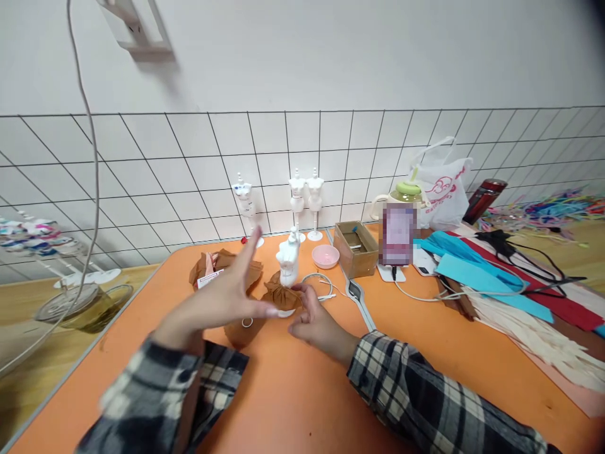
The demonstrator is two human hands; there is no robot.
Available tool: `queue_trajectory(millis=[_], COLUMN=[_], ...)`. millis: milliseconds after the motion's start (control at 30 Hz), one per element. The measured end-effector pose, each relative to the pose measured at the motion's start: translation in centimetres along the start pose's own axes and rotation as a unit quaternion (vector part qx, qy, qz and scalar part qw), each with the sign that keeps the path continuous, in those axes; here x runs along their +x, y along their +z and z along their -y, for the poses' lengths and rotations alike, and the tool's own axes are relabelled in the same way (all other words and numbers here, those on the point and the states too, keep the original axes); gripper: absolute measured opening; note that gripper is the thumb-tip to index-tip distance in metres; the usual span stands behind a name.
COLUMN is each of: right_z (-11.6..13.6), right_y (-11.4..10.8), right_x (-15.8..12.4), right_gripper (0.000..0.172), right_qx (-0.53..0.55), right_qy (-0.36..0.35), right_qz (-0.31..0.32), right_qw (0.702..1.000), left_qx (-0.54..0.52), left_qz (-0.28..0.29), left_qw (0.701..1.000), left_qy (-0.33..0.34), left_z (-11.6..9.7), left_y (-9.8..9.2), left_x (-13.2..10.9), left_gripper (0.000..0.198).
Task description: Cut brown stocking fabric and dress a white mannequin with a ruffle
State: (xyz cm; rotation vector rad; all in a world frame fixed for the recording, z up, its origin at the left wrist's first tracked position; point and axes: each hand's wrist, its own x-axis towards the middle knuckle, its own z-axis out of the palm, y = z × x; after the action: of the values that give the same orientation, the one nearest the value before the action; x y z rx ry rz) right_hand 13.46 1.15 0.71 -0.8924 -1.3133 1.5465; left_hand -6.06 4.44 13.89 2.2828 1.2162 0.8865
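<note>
A small white dress-form mannequin (288, 257) stands in the middle of the table, with a gathered brown fabric skirt (280, 295) around its lower part. My right hand (317, 323) pinches the skirt's right edge, its fingers curled at the fabric. To the left, my left hand (222, 296) is raised with thumb and fingers spread wide, holding nothing. Its thumb tip is close to the skirt's front edge. Behind and below the left hand lies more brown fabric (246, 270), partly hidden. A small white ring (247, 322) rests on a brown piece.
Several other white mannequins (297, 192) stand by the tiled wall. A pink bowl (325, 256), a cardboard box (362, 258) and a propped phone (397, 234) sit behind my right hand. Fabric strips (494, 284) and cables spread across the right side. A glass teapot (80, 307) is at the left.
</note>
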Motion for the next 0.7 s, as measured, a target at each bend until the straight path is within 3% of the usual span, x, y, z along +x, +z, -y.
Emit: queue_trajectory(millis=[67, 133, 233, 267, 333, 433, 533, 700], right_z=[0.1, 0.0, 0.0, 0.1, 0.3, 1.0, 1.8, 2.7], right_y=[-0.1, -0.3, -0.9, -1.1, -1.6, -2.1, -2.2, -2.3], right_x=[0.1, 0.1, 0.2, 0.2, 0.4, 0.7, 1.0, 0.9], right_gripper=[0.064, 0.060, 0.053, 0.051, 0.048, 0.046, 0.041, 0.026], right_qx=[-0.048, -0.050, 0.017, 0.038, 0.066, 0.078, 0.057, -0.027], right_qy=[-0.036, -0.044, -0.026, -0.027, -0.047, -0.071, -0.089, -0.113], right_qz=[-0.014, -0.020, -0.016, -0.023, -0.054, -0.096, -0.107, -0.103], right_qw=[0.998, 0.998, 0.999, 0.999, 0.995, 0.990, 0.989, 0.988], left_qx=[-0.062, -0.127, -0.153, -0.153, -0.162, -0.193, -0.198, -0.116], left_qz=[0.091, 0.128, 0.023, -0.009, -0.015, 0.046, 0.072, 0.112], left_qw=[0.994, 0.983, 0.986, 0.985, 0.981, 0.973, 0.970, 0.984], left_qy=[0.007, -0.014, -0.069, -0.085, -0.109, -0.115, -0.120, -0.081], left_z=[1.2, 2.2, 3.0, 3.0, 2.6, 1.2, 0.0, -0.6], left_y=[2.7, 5.0, 6.5, 6.6, 6.5, 6.2, 5.8, 5.2], left_x=[2.1, 3.2, 3.4, 3.2, 2.8, 2.1, 1.6, 1.1], left_gripper=[0.077, 0.059, 0.048, 0.047, 0.046, 0.046, 0.040, 0.040])
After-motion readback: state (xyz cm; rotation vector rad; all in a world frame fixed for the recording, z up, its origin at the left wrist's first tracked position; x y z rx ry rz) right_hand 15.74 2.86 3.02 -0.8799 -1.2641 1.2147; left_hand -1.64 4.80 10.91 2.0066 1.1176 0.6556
